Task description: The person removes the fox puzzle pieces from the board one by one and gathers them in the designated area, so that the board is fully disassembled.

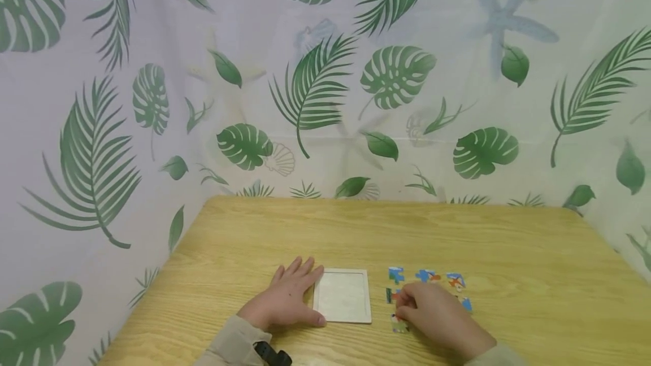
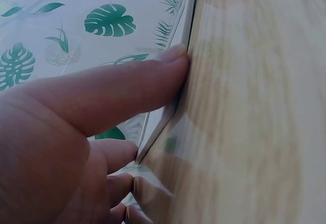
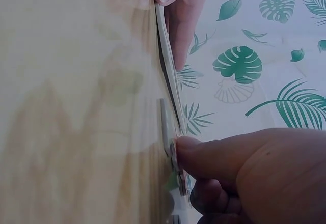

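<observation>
A square, light-coloured puzzle tray [image 1: 368,298] with a raised rim lies flat on the table. My left hand [image 1: 290,297] spreads across the tray's left side, thumb against the lower corner and index finger at the upper one. To the right, several jigsaw pieces with blue, green and red print lie spread out, among them a blue-and-green piece [image 1: 395,273]. My right hand [image 1: 439,315] is among them, thumb and index finger pinching at a puzzle piece [image 1: 395,295] in the left column. The fingers partly hide that piece. Below the fingertips lies another puzzle piece [image 1: 399,325].
The wood-grain table [image 1: 244,236] reaches back to a white curtain [image 1: 325,168] printed with green leaves. More pieces, including a blue-and-red piece [image 1: 455,280], lie beyond the right hand. A black band [image 1: 272,353] is around the left wrist.
</observation>
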{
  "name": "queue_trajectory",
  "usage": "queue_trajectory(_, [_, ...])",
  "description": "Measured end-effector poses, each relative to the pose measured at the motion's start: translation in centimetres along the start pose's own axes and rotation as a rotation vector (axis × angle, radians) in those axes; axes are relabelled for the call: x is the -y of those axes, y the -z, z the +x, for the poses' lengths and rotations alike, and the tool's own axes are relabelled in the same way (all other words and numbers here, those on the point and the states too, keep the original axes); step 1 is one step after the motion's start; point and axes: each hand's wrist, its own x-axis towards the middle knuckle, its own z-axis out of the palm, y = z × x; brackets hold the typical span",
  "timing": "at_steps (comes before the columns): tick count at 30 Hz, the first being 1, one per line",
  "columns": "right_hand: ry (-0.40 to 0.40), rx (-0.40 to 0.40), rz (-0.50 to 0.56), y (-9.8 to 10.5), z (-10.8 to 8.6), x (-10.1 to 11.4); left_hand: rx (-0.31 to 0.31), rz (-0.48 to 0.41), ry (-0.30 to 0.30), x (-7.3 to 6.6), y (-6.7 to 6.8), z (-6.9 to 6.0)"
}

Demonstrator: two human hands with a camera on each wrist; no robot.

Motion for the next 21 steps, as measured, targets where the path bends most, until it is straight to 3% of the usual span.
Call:
queue_trajectory(10, [0.007,-0.033,-0.022,-0.17,0.16,0.00,-0.004,0.023,-0.006,0.31,0.16,-0.09])
queue_trajectory(15, [-0.026,-0.004,-0.014,-0.53,0.29,-0.07,0.003,-0.012,-0.008,0.29,0.04,-0.27])
queue_trajectory(21, [0.002,-0.029,0.002,-0.41,0.60,0.23,-0.003,-0.026,0.009,0.76,0.13,-0.34])
